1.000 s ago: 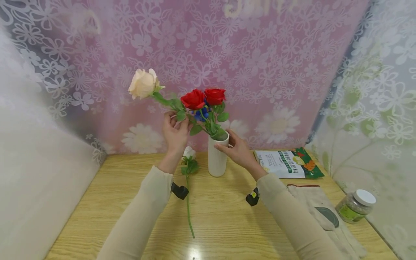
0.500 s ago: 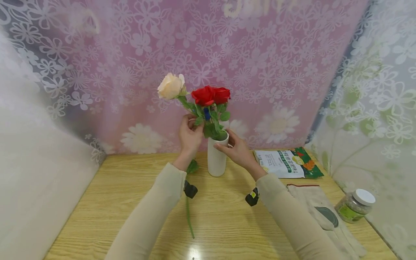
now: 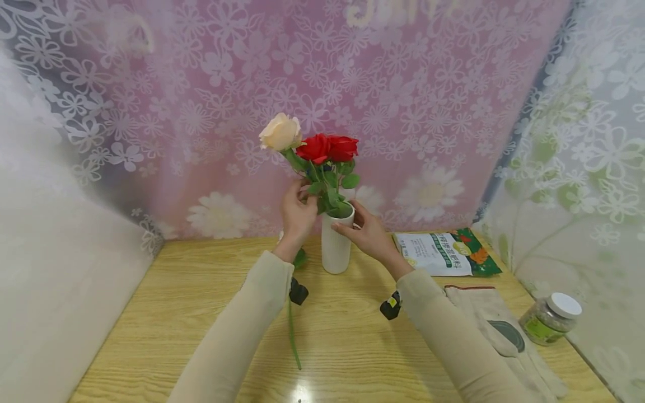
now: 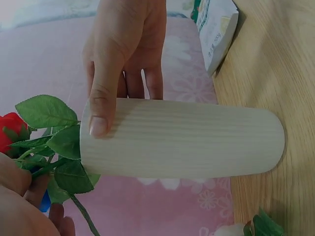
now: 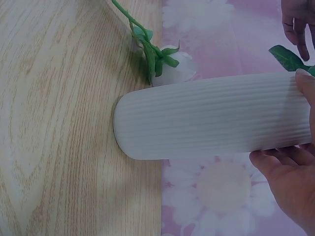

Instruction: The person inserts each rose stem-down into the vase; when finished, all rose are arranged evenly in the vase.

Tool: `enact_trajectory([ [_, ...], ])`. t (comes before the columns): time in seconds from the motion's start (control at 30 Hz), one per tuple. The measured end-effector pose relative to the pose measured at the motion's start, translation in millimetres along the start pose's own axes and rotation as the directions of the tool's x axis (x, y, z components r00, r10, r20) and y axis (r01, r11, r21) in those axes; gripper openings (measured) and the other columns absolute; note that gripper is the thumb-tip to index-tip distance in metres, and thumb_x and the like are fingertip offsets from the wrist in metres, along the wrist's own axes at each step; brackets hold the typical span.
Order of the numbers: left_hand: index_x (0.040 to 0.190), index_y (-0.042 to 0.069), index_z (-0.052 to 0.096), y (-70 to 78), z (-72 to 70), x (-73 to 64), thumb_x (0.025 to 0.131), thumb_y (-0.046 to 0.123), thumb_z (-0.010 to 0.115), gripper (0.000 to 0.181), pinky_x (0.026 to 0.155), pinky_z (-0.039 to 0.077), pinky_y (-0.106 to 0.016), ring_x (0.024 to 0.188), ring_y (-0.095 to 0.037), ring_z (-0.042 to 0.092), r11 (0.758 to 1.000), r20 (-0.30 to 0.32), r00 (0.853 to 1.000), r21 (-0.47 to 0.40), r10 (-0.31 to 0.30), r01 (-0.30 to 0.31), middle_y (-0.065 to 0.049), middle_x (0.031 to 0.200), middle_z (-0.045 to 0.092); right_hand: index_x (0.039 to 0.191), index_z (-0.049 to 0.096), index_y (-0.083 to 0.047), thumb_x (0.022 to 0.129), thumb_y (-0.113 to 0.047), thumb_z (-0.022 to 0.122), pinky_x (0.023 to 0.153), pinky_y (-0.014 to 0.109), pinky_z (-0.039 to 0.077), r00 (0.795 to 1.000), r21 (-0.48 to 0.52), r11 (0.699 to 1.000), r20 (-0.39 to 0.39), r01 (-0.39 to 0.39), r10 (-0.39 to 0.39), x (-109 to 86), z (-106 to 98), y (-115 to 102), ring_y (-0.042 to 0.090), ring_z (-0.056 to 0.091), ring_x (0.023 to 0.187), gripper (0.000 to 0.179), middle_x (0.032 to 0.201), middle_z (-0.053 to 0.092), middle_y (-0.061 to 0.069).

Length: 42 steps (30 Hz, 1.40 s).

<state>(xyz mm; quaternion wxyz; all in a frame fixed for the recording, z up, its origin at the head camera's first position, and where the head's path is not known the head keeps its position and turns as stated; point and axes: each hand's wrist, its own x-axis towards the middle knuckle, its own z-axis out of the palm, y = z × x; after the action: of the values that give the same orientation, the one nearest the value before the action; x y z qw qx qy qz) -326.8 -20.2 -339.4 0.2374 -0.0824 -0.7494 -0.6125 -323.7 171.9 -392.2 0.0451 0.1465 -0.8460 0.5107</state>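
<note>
A white ribbed vase [image 3: 335,246] stands upright on the table. My right hand [image 3: 372,230] holds it near the rim, thumb in front. Two red roses [image 3: 314,149] with green leaves rise from its mouth, and a blue flower [image 4: 45,202] is mostly hidden among them. My left hand [image 3: 298,215] pinches the leafy stem of a cream rose [image 3: 280,132] just left of the mouth; that bloom leans left, beside the red ones. Leaves hide the stem's lower end. Below my left forearm lies a white rose [image 5: 174,71], its green stem [image 3: 294,336] pointing toward me.
To the right, a white and green printed bag [image 3: 445,254] lies at the back of the wooden table [image 3: 347,341]. In front of it are beige gloves [image 3: 496,319] and a jar with a white lid [image 3: 551,319]. A pink floral curtain [image 3: 221,67] hangs behind.
My left hand has moved right, bringing the cream rose closer to the red roses and the vase mouth. The red roses have shifted slightly right. My right hand and the vase have stayed put.
</note>
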Motion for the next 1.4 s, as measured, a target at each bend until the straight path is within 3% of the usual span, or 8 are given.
enact_trajectory([
  [0.07,0.124,0.005,0.073,-0.6,0.8,-0.1,0.101,0.007,0.063,0.025,0.066,0.053,-0.029,0.071,-0.021,0.065,0.998,-0.032,0.999,0.055,0.041,-0.039,-0.018,0.103,0.079,0.168,0.026,-0.026,0.093,-0.055,0.078,0.115,0.052,0.051,1.0,0.004,1.0,0.001,-0.003,0.003,-0.5,0,0,0.033,0.048,0.15,0.095,0.167,0.043,0.01],
  [0.23,0.115,0.001,0.08,-3.3,3.4,-4.1,0.094,0.009,0.069,0.024,0.102,0.048,-0.051,0.11,-0.042,0.062,0.979,-0.093,0.992,0.191,0.085,-0.066,-0.023,0.114,0.073,0.168,0.026,-0.023,0.094,-0.052,0.078,0.115,0.051,0.052,1.0,0.018,1.0,-0.002,-0.003,0.003,-0.5,0,0,0.033,0.048,0.15,0.096,0.167,0.042,0.011],
  [0.43,0.114,0.001,0.081,-13.5,4.7,-9.0,0.093,0.008,0.069,0.025,0.114,0.042,-0.056,0.122,-0.044,0.058,0.966,-0.02,1.0,0.257,0.017,-0.012,-0.023,0.116,0.074,0.167,0.029,-0.026,0.094,-0.051,0.078,0.114,0.051,0.053,1.0,0.008,1.0,-0.001,0.016,-0.016,1.5,1,2,0.033,0.049,0.15,0.092,0.166,0.044,0.009],
  [0.6,0.108,-0.001,0.082,-24.8,5.2,-8.3,0.09,0.006,0.066,0.025,0.107,0.054,-0.053,0.122,-0.042,0.065,0.968,0.076,0.997,0.253,-0.024,0.004,-0.021,0.116,0.077,0.167,0.03,-0.025,0.094,-0.051,0.078,0.114,0.051,0.052,1.0,-0.001,1.0,-0.003,0.019,-0.019,1.6,1,1,0.032,0.049,0.15,0.091,0.166,0.044,0.007],
  [0.83,0.107,-0.001,0.082,-29.9,-3.9,-4.5,0.091,0.004,0.064,0.025,0.086,0.058,-0.039,0.101,-0.035,0.069,0.993,0.126,0.991,0.111,-0.043,0.029,-0.02,0.109,0.079,0.167,0.029,-0.025,0.095,-0.049,0.077,0.116,0.054,0.05,1.0,-0.006,1.0,-0.005,0.015,-0.015,2.3,-1,-1,0.033,0.049,0.15,0.09,0.166,0.044,0.008],
  [1.0,0.108,-0.001,0.082,-26.4,-7.8,-3.4,0.094,0.007,0.066,0.022,0.069,0.052,-0.022,0.08,-0.019,0.067,0.999,0.052,0.998,-0.03,-0.017,0.018,-0.023,0.101,0.079,0.167,0.031,-0.027,0.094,-0.053,0.077,0.115,0.053,0.052,1.0,-0.023,1.0,-0.007,0.017,-0.018,3.2,-1,0,0.031,0.05,0.149,0.09,0.164,0.047,0.006],
  [1.13,0.101,0.0,0.081,-20.6,-7.2,-2.4,0.096,0.02,0.075,0.021,0.062,0.05,-0.018,0.073,-0.008,0.062,0.998,0.001,1.0,-0.062,-0.012,0.013,-0.021,0.091,0.077,0.166,0.031,-0.025,0.094,-0.052,0.077,0.114,0.054,0.052,1.0,-0.024,0.999,-0.006,0.027,-0.027,2.9,-1,1,0.032,0.051,0.148,0.09,0.164,0.048,0.007],
  [1.4,0.099,-0.002,0.082,-11.3,-3.7,-2.9,0.098,0.017,0.077,0.02,0.071,0.064,-0.035,0.082,-0.031,0.075,0.997,-0.014,0.997,0.013,0.072,-0.072,-0.02,0.093,0.079,0.166,0.032,-0.025,0.094,-0.052,0.078,0.113,0.053,0.053,0.999,-0.028,0.999,-0.011,0.039,-0.039,1.3,-1,2,0.031,0.052,0.147,0.089,0.163,0.049,0.006],
])
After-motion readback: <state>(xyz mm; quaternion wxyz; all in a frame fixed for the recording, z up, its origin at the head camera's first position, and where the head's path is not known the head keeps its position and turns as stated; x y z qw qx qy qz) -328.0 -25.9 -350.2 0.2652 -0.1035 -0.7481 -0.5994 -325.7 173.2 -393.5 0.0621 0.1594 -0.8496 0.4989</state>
